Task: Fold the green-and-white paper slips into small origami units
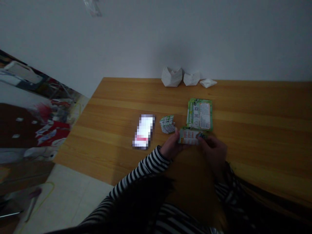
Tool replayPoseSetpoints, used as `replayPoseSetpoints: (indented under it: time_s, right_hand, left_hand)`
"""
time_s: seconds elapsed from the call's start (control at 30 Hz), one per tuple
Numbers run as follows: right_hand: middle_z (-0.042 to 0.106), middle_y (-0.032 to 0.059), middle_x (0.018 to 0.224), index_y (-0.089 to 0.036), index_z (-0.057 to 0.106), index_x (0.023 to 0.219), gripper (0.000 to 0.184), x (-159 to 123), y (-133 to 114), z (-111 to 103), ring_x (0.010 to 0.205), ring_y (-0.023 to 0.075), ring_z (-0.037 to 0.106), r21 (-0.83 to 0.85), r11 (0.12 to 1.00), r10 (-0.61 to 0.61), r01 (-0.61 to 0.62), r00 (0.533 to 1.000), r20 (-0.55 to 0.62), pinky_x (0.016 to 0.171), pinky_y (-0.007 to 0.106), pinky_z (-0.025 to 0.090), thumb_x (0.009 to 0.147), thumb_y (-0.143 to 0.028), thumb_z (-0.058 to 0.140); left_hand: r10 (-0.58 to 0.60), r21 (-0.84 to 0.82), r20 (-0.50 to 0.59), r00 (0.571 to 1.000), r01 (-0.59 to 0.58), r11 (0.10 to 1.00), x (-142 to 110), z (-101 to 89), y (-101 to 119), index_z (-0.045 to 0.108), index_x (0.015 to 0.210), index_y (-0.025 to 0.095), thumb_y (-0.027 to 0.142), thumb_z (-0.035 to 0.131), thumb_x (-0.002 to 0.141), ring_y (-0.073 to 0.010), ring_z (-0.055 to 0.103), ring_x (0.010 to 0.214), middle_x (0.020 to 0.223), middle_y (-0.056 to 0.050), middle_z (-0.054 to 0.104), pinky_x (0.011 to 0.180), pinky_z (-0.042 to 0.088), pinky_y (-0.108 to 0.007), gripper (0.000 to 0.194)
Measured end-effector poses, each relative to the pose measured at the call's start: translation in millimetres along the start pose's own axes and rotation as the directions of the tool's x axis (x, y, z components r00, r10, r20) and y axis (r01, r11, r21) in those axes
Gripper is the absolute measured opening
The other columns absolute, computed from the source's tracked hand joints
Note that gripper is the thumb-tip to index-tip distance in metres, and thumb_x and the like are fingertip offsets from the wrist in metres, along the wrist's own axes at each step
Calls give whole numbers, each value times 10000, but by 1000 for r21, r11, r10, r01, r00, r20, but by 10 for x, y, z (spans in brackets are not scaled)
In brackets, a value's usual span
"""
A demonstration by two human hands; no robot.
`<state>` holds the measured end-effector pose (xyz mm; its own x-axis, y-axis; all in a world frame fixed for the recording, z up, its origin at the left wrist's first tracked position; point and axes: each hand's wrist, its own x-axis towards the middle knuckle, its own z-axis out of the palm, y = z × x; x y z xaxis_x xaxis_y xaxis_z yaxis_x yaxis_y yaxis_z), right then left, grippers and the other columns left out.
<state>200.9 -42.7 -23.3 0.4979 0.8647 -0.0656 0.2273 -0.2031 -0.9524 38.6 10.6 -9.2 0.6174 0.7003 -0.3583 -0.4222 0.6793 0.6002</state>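
Between my two hands is a folded printed paper (188,136), held level above the near part of the table. My left hand (172,145) grips its left end, thumb on top. At the right end my right hand (213,148) pinches the paper, its fingers closed. Just beyond lies a stack of green printed leaflets (200,113), partly overlapped by the held paper. Left of the stack sits a small folded piece of printed paper (167,124), near my left hand.
A phone with a lit screen (144,131) lies to the left on the wooden table (109,107). Against the wall stand a large white folded paper shape (171,77), a smaller one (191,79) and a flat one (208,83). Cluttered items fill the floor area at far left.
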Motion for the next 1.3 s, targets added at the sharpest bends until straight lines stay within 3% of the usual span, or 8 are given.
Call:
replayPoseSetpoints:
  time_s: [0.1, 0.23, 0.53, 0.77, 1.0, 1.3]
  right_hand:
    - [519, -52, 446, -155, 614, 585, 288, -9, -19, 20, 381, 85, 443, 2, 1000, 31, -31, 999, -25, 362, 190, 353, 705, -401, 706]
    - [516, -46, 470, -159, 582, 554, 303, -20, -33, 31, 406, 82, 444, 0, 1000, 22, -22, 998, -51, 373, 183, 351, 695, -396, 707]
    - [515, -49, 459, -165, 576, 555, 284, -27, -57, 29, 405, 87, 452, 24, 999, 30, -29, 998, -52, 366, 184, 339, 691, -373, 712]
    - [575, -33, 496, -160, 610, 582, 241, -31, -133, 36, 444, 108, 510, 55, 996, 68, -65, 997, -43, 410, 202, 406, 679, -348, 726]
    - [483, -69, 383, -175, 572, 553, 296, -41, -132, 33, 328, 83, 404, 70, 992, 106, -105, 994, -14, 330, 201, 298, 684, -397, 718]
    - [468, -69, 384, -174, 559, 537, 316, -54, -183, 29, 336, 81, 400, 55, 991, 123, -122, 992, -14, 335, 203, 297, 695, -401, 711]
  left_hand:
    - [55, 8, -1, 998, -55, 998, -1, 5, -19, 630, 1045, 154, 476, 707, 731, -218, 644, 976, 1044, -103, 684, 805, 516, -289, 456]
    - [58, 54, -22, 998, -56, 997, 7, 4, -54, 625, 1034, 155, 310, 760, 719, -171, 647, 915, 1013, -78, 685, 817, 486, -263, 377]
    - [63, 82, -54, 997, -58, 995, 19, 13, -73, 635, 990, 150, 366, 725, 744, -147, 644, 794, 871, -44, 682, 736, 493, -256, 339]
    - [69, 85, -95, 993, -61, 995, 27, 23, -69, 645, 934, 124, 407, 705, 754, -114, 621, 717, 831, -42, 678, 660, 493, -211, 341]
    - [53, 86, -128, 990, -42, 995, 22, 32, -55, 644, 973, 115, 421, 691, 764, -142, 637, 753, 848, -60, 687, 675, 513, -240, 374]
    - [67, 124, -144, 987, -49, 991, 40, -20, -92, 664, 997, 125, 457, 682, 758, -151, 653, 752, 874, -75, 705, 670, 526, -243, 409]
